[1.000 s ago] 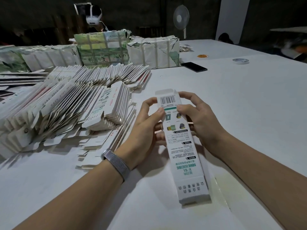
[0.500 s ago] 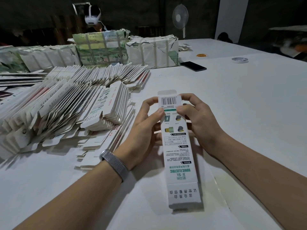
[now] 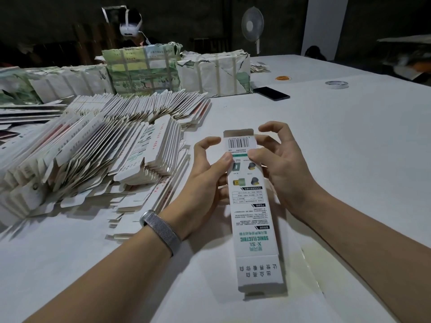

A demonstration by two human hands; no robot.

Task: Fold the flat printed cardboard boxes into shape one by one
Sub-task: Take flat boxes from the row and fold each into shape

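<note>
A long white printed box [image 3: 253, 213] with green lettering and a barcode lies lengthwise in front of me, its far end raised and its top flap standing open. My left hand [image 3: 205, 183] holds its left side, thumb pressed on the printed face. My right hand [image 3: 279, 164] holds the right side, thumb on the face and index finger curled above the far end. A large heap of flat printed boxes [image 3: 93, 148] lies to the left.
Wrapped bundles [image 3: 140, 68] stand at the back of the white table [image 3: 338, 159]. A black phone [image 3: 271, 93], a tape roll [image 3: 336, 84] and an orange ring [image 3: 283, 78] lie far right. A standing fan [image 3: 252, 26] is behind.
The box has swung a little so its near end points more straight toward me. My fingers have lifted off the far end and the top flap stands open.
</note>
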